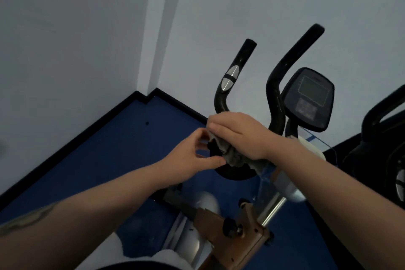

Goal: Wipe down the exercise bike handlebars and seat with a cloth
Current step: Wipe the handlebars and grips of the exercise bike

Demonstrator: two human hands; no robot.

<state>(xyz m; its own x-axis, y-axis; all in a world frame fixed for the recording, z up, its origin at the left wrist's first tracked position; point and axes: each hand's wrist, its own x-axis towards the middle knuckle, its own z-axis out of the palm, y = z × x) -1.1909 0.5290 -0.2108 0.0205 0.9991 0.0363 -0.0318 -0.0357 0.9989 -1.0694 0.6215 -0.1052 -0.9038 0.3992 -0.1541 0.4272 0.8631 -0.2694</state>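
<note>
Right hand [238, 136] nearest, its grip curled over grey cloth [232, 158] on black handlebars [274, 94], left hand [195, 155] pinching the cloth's left edge.

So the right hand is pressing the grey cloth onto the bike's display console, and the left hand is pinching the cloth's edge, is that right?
Not quite. In the head view the right hand presses the grey cloth onto the lower handlebar, not the display console, which stands untouched beyond it. The left hand does reach in at the cloth's edge.
</note>
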